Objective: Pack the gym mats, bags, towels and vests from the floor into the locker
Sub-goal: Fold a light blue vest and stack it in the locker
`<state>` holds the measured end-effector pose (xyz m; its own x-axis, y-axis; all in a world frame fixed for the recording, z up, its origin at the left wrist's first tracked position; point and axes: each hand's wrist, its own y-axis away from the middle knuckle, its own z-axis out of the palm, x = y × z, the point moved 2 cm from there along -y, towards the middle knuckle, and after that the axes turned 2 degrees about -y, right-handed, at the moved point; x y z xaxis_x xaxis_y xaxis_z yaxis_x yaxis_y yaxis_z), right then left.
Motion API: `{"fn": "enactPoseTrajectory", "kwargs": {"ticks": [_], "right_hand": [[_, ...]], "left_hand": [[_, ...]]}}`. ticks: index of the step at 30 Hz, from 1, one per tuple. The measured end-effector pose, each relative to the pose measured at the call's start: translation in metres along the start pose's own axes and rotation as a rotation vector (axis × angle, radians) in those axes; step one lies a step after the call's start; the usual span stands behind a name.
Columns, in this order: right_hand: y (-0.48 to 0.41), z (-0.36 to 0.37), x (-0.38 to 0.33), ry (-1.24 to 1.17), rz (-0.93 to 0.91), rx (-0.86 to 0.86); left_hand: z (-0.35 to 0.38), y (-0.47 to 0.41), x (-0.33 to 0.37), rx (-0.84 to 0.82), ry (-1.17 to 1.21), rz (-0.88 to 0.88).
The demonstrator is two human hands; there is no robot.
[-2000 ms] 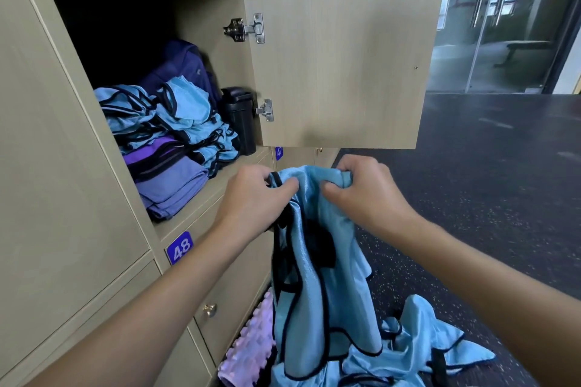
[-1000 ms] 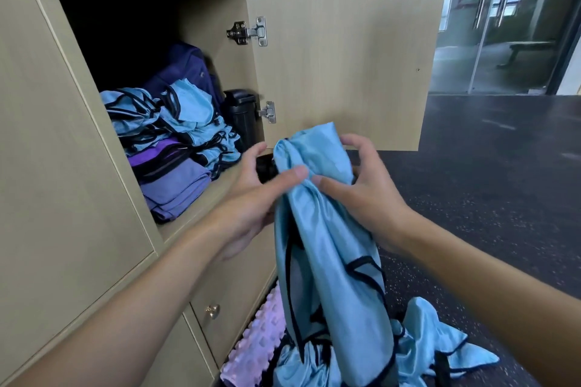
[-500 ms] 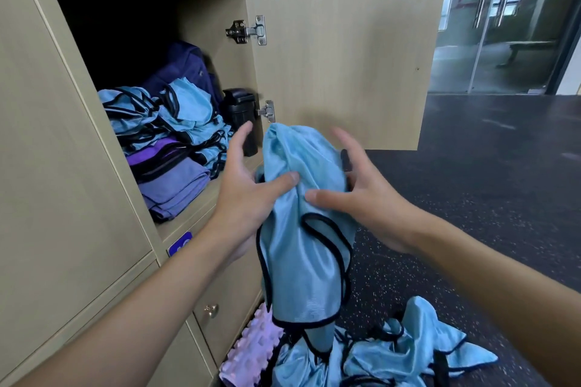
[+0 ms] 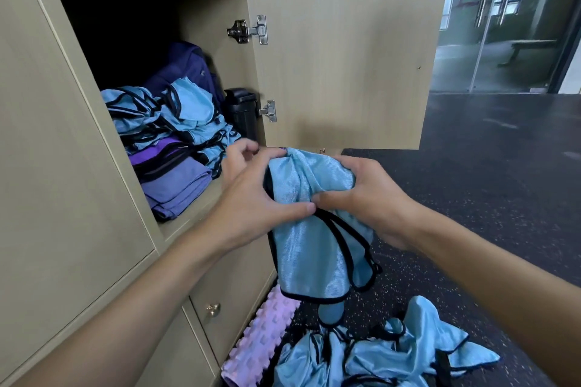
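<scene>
A light blue vest with black trim [image 4: 311, 239] hangs bunched in front of the open locker [image 4: 201, 207]. My left hand [image 4: 251, 198] grips its left side with curled fingers and thumb. My right hand [image 4: 364, 195] clutches its right side, fingers over the top fold. Inside the locker lie several blue vests [image 4: 176, 116] on folded purple towels [image 4: 176, 185], with a dark blue bag [image 4: 185, 66] behind and a black bottle [image 4: 242, 110] at the right wall. More blue vests [image 4: 377, 355] lie heaped on the floor below.
The locker door [image 4: 342, 53] stands open to the right of my hands. A pink ridged foam roller [image 4: 261, 342] lies on the floor against the lower lockers. A lower locker door has a brass knob [image 4: 213, 308]. Dark speckled floor [image 4: 487, 182] stretches right toward glass doors.
Both hands have folded the vest up shorter and closed round its bunched top. The hanging part has risen clear of the floor pile.
</scene>
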<state>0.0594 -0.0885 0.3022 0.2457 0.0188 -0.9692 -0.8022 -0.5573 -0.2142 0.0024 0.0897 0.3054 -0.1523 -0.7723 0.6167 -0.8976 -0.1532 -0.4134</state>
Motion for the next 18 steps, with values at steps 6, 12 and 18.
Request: {"fn": "enactPoseTrajectory", "kwargs": {"ticks": [6,12,18], "right_hand": [[0.0004,0.0007,-0.0001,-0.073,0.02,-0.055],[0.0004,-0.0002,-0.0019,-0.051,-0.026,-0.052],[0.0032,-0.0031,-0.0035,-0.131,-0.024,-0.125]], "left_hand": [[-0.0009,0.0061,0.006,-0.183,0.331,0.089],[-0.0021,0.0037,0.0062,-0.04,0.399,0.119],[-0.0022,-0.0005,0.0036,0.071,0.67,-0.072]]}}
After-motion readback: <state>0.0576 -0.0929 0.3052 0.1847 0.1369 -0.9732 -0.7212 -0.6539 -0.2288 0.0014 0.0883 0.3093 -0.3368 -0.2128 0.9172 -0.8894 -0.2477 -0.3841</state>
